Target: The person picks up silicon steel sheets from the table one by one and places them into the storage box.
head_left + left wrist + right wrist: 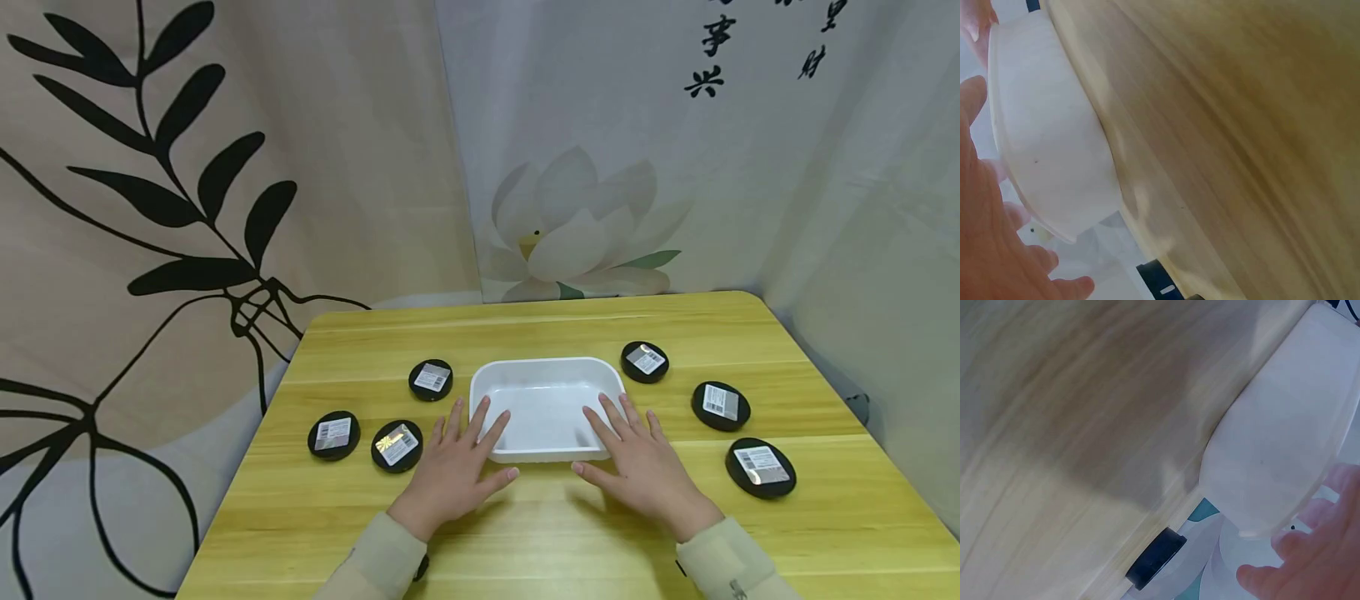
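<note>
A white rectangular tray [546, 408] sits on the wooden table. My left hand [459, 471], fingers straight and spread, is over the tray's near left corner. At the near right corner my right hand [641, 468] mirrors it, also spread, with its fingertips overlapping the rim. Neither hand grips anything. In the left wrist view the tray's outer wall [1047, 125] rises beside my left fingers [1041, 256]. The right wrist view shows the opposite end of the same wall [1279, 431], with my right fingers [1282, 544] close to the rim.
Several flat black round containers with white labels lie on both sides of the tray, among them a left one [333, 435], one near my left hand [397, 446], and a right one [761, 467]. Behind the table's far edge [525, 310] hang printed curtains [360, 167].
</note>
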Tool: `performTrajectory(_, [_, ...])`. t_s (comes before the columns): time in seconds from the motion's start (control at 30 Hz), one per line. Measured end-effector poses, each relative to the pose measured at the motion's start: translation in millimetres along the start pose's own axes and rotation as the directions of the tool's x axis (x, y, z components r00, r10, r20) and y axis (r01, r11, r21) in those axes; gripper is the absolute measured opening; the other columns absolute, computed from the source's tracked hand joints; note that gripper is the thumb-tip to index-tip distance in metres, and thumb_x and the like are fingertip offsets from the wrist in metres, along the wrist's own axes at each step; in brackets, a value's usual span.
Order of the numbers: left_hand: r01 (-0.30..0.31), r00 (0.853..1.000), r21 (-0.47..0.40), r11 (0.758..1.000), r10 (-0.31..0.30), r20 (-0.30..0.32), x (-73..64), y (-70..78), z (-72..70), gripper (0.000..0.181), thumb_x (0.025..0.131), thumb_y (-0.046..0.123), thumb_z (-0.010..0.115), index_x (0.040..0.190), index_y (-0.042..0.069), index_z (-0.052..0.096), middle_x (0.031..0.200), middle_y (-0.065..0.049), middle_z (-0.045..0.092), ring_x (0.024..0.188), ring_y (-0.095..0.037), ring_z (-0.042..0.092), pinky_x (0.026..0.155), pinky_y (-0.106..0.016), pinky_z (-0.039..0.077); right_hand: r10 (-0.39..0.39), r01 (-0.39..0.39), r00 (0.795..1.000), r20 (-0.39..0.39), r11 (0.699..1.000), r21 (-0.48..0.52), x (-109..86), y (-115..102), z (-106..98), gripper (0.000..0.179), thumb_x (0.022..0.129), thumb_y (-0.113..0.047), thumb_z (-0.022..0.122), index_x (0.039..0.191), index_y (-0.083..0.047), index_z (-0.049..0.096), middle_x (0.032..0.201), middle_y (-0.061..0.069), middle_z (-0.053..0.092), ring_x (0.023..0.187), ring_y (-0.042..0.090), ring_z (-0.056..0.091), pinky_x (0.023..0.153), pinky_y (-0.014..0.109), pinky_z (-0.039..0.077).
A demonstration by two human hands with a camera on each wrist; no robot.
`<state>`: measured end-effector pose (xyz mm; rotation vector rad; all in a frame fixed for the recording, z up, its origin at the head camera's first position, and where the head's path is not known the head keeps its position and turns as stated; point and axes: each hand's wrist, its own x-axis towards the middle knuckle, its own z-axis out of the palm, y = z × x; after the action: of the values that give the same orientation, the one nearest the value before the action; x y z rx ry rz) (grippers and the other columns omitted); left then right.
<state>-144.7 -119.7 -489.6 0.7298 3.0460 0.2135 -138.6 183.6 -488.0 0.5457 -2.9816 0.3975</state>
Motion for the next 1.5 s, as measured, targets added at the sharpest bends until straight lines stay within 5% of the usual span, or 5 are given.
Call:
performTrajectory(0.27, [0.021,1.0,-0.018,1.0,-0.021,0.02,-1.4,-1.6,1.7,0.077,0.097,0.076,0.027,0.162,0.04,0.007,0.172,-0.002,0.001,0.156,-0.043,0.005,0.116,-0.067,0.026,0.022,-0.022,1.0,0.018,1.0,-0.006,-2.5,1.4,0.4,0.086,0.092,-0.075,0.048,0.157,-0.019,0.037,0.167,0.013,0.024,0.155,0.043,0.016,0.118,0.07,0.017])
performTrajectory(0.5, [0.0,1.0,-0.027,1.0,-0.001,-0.011,-0.6,-1.8,1.4,0.074,0.1,0.07,0.031,0.163,0.034,0.015,0.171,0.0,0.007,0.153,-0.042,0.022,0.111,-0.064,0.036,0.033,-0.032,0.999,0.029,0.999,-0.007,-5.9,3.4,1.4,0.086,0.092,-0.075,0.047,0.158,-0.021,0.036,0.168,0.013,0.023,0.154,0.043,0.016,0.118,0.07,0.017])
performTrajectory(0.8, [-0.018,0.998,0.008,1.0,0.019,-0.052,1.1,-0.8,3.0,0.066,0.103,0.063,0.036,0.157,0.024,0.037,0.166,-0.002,0.03,0.145,-0.043,0.038,0.106,-0.059,0.044,0.039,-0.039,0.999,0.001,0.999,0.0,-10.5,4.1,2.4,0.083,0.094,-0.071,0.049,0.157,-0.019,0.037,0.167,0.014,0.025,0.154,0.043,0.017,0.116,0.071,0.02])
performTrajectory(1.13, [-0.041,0.998,0.015,0.999,0.041,-0.043,2.3,-0.4,6.3,0.063,0.103,0.061,0.038,0.152,0.022,0.044,0.159,-0.002,0.042,0.14,-0.042,0.044,0.104,-0.058,0.046,0.041,-0.041,0.999,-0.02,0.999,0.003,-17.3,5.0,1.7,0.082,0.094,-0.069,0.052,0.156,-0.018,0.039,0.165,0.019,0.026,0.153,0.046,0.018,0.115,0.072,0.022])
performTrajectory(1.5, [-0.084,0.991,0.019,0.996,0.086,-0.1,4.0,-1.3,6.3,0.042,0.102,0.054,0.05,0.127,0.022,0.058,0.131,0.004,0.062,0.13,-0.034,0.054,0.098,-0.053,0.05,0.049,-0.048,0.998,-0.026,0.999,0.024,-21.4,7.7,2.2,0.08,0.094,-0.067,0.053,0.156,-0.018,0.04,0.164,0.021,0.027,0.15,0.051,0.021,0.115,0.07,0.024])
